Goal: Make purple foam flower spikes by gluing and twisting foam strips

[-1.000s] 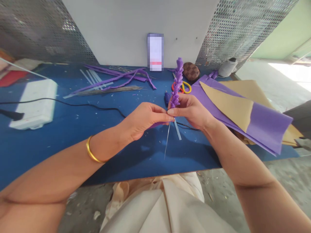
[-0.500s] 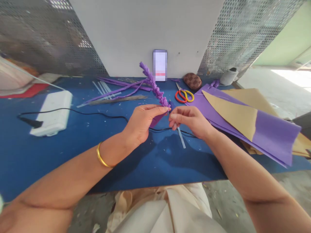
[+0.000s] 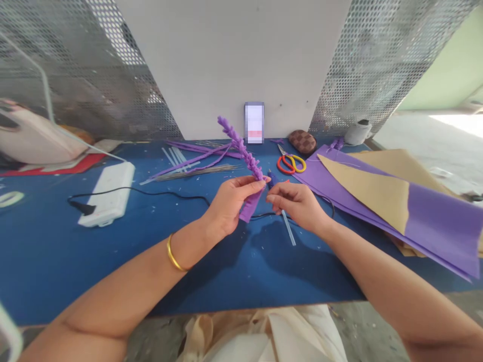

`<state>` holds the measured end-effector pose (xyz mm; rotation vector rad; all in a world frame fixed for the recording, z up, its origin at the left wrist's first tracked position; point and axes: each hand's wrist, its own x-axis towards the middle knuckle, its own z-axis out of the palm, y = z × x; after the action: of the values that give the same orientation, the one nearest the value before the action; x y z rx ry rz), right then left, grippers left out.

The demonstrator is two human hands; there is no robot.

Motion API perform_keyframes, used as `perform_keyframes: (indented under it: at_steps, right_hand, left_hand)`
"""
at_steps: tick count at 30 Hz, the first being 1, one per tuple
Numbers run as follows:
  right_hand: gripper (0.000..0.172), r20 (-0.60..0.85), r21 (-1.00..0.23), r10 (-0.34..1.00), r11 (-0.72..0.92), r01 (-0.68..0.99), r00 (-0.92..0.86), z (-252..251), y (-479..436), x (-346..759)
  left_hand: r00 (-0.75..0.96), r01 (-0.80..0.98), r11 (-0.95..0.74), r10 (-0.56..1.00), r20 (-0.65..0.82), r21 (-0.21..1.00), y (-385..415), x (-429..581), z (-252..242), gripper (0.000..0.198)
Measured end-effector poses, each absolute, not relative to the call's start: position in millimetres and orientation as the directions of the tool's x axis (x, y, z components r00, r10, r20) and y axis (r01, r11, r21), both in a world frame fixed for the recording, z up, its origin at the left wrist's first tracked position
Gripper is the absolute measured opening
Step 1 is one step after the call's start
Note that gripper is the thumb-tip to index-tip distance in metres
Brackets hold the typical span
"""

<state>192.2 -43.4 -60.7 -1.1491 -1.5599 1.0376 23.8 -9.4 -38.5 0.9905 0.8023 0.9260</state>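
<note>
Head view, from where I'm standing:

1. The left hand is grasping a purple foam spike between thumb and fingers, holding it tilted up over the blue workbench, with a gold bangle circling that wrist.
2. A flat purple foam strip is hanging from the spike's lower end, just below the left hand's fingertips.
3. The right hand is curling its fingers close beside the spike, but I cannot tell whether it is gripping anything.
4. A clear glue stick is slanting out below the right hand, and a blue glue gun is lying just behind its fingers.
5. Red-and-yellow scissors are lying near the right hand, beside stacked purple foam sheets.
6. A white power strip is sitting well left, trailing a black cable.
</note>
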Motion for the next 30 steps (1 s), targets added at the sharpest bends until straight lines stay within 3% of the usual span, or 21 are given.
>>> perform_keyframes:
  at_steps: [5,16,23,30]
  right_hand:
    - [0.016,0.206,-0.908,0.968,0.244,0.339,-0.146,-60,-45,192]
    - [0.015,0.243,-0.844,0.957,0.289,0.451,-0.159,-60,-48,190]
    - [0.017,0.241,-0.851,0.96,0.279,0.446,-0.142,-61,-47,191]
    - [0.019,0.229,-0.853,0.951,0.298,0.429,-0.206,-60,-47,192]
  left_hand:
    - [0.371,-0.155,0.215,0.917,-0.144,0.964,-11,21,-33,0.021]
    - [0.372,-0.065,0.099,0.926,-0.068,0.993,-4,18,-40,0.017]
    - [0.362,-0.079,0.186,0.921,-0.145,0.979,-2,19,-40,0.023]
    - [0.408,-0.098,0.12,0.91,-0.07,0.988,0,17,-40,0.015]
